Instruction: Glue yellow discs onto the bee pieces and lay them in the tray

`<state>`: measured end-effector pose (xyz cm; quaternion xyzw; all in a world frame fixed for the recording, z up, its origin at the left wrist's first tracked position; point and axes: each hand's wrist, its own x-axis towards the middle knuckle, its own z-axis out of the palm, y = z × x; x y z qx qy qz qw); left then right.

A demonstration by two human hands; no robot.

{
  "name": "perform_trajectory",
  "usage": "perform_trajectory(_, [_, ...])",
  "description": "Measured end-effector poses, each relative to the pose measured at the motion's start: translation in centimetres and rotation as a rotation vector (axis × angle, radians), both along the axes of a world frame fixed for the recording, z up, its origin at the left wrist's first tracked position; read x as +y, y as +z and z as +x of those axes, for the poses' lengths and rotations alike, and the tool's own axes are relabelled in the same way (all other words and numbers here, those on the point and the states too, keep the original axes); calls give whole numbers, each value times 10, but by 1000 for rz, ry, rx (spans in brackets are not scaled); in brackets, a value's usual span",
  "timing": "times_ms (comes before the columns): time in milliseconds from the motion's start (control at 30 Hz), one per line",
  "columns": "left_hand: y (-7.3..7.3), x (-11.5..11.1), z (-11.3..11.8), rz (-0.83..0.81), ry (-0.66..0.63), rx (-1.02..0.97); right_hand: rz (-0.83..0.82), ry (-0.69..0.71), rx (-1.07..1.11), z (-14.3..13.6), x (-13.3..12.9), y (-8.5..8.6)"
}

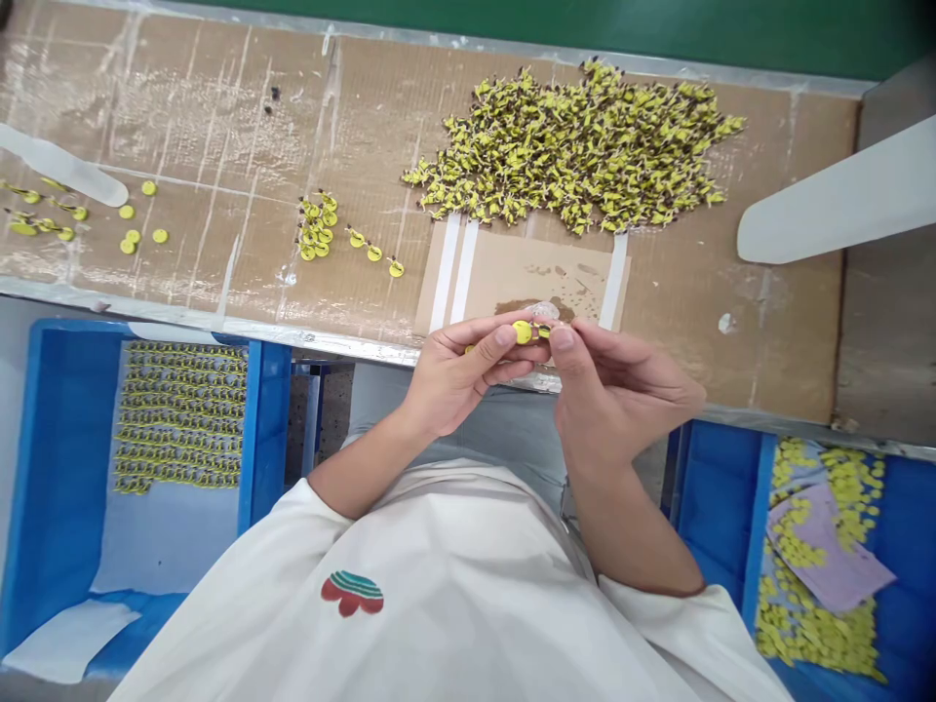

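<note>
Close to the table's front edge, my left hand (pixel 464 370) pinches a small round yellow disc (pixel 522 332) between thumb and fingers. A bit of another yellow piece peeks out by the same fingers. My right hand (pixel 618 390) is closed with thumb and forefinger on a small yellow-and-dark figure (pixel 544 332), right beside the disc. Whether the two pieces are joined, I cannot tell. Below the fingertips lies a taped cardboard sheet (pixel 497 263) with dark wet-looking stains. Figures mounted on yellow discs (pixel 317 226) stand in a cluster to the left.
A big heap of yellow-and-dark figures (pixel 577 146) covers the table's back. Several loose discs (pixel 132 236) lie farther left. Low left, a blue crate (pixel 264 429) holds rows of finished-looking pieces; a right-hand blue crate (pixel 721 502) holds yellow discs. White arm-like shapes (pixel 840 195) reach over both sides.
</note>
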<state>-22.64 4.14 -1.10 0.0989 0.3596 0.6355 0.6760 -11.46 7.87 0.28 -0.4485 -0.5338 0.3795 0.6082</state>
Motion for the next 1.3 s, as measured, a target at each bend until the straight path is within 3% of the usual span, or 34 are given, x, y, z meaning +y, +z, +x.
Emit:
perform_trajectory(767, [-3,-1,0,47,13,15,40,17,-58,2,-2,-7])
perform_trajectory(1100, [-4,-2,-1,-44,54,67,134,126,-96,5,-2,-8])
perform_trajectory(1300, [-3,-3,0,-16,46,51,85,145,-39,5,-2,-6])
